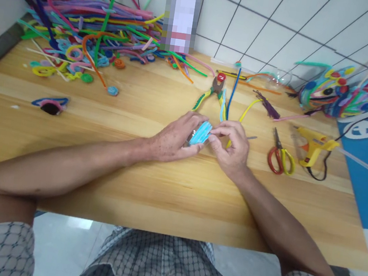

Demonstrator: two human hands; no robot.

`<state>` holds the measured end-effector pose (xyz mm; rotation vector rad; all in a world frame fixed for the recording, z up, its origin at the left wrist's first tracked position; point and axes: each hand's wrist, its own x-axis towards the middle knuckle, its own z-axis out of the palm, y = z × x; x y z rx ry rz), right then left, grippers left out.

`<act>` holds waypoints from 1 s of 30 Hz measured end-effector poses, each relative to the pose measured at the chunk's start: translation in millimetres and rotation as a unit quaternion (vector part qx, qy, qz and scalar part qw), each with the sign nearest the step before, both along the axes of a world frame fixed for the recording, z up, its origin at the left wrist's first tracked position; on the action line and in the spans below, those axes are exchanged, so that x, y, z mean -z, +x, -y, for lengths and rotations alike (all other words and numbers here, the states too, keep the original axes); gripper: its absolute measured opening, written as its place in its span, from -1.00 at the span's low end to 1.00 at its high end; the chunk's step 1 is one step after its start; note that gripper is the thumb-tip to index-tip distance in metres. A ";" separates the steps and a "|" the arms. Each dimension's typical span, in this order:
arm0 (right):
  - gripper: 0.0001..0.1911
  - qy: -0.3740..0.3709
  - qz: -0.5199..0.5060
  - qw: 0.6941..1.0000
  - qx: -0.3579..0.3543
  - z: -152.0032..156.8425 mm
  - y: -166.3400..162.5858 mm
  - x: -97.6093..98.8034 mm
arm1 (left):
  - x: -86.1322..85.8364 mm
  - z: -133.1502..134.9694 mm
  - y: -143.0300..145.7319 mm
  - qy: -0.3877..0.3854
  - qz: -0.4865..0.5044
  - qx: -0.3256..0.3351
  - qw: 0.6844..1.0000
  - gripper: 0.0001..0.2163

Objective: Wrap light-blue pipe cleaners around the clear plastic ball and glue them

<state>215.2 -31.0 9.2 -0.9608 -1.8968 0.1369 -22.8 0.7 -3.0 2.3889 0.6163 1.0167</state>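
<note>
My left hand (pixel 175 137) is wrapped around a small clear, shiny piece with rows of light blue pipe cleaner (pixel 201 132) laid across it. Part of the clear piece is hidden by my fingers, so its full shape cannot be made out. At its right side, my right hand (pixel 232 147) has thumb and forefinger pinched together on the edge of the light blue pipe cleaner. Just beyond my hands lie pliers (pixel 217 86) with green and yellow handles. Blue (pixel 234 92) and yellow (pixel 250 110) pipe cleaners rest beside them.
A heap of coloured pipe cleaners (pixel 116 32) fills the back left. Scissors (pixel 280 157) and a yellow glue gun (pixel 315 146) lie to the right. Behind them stands a colourful pipe-cleaner fish (pixel 329 92). A pink, blue and black piece (pixel 51 105) sits at left.
</note>
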 end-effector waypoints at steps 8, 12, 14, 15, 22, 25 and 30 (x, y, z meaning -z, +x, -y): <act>-0.87 -0.027 0.042 0.998 -0.038 -0.8 5.8 -3.2 | 2.6 0.1 -0.7 0.023 -0.008 -0.016 1.000 -0.44; -0.85 -0.001 0.055 0.998 -0.036 -2.6 7.2 -1.4 | 2.1 -0.9 -1.9 0.008 -0.015 -0.015 1.000 -0.45; -0.83 0.020 0.035 0.999 -0.020 -3.5 6.9 -0.4 | 2.9 -1.3 -2.1 -0.002 -0.010 -0.019 1.000 -0.44; -0.77 0.024 0.016 1.000 -0.010 -4.0 6.6 0.1 | 3.4 -1.4 -2.1 -0.005 -0.007 -0.021 1.000 -0.43; -0.70 -0.102 -0.103 0.989 0.014 -3.0 4.2 1.9 | 3.6 -0.1 -0.9 0.007 -0.006 -0.027 1.000 -0.44; -0.59 -0.155 -0.145 0.977 0.012 -0.9 1.5 1.8 | 2.0 0.1 -0.1 0.007 -0.009 -0.026 1.000 -0.46; -0.50 -0.237 -0.204 0.950 -0.014 -0.7 -4.3 4.2 | 0.7 0.2 0.6 0.019 -0.002 -0.011 1.000 -0.50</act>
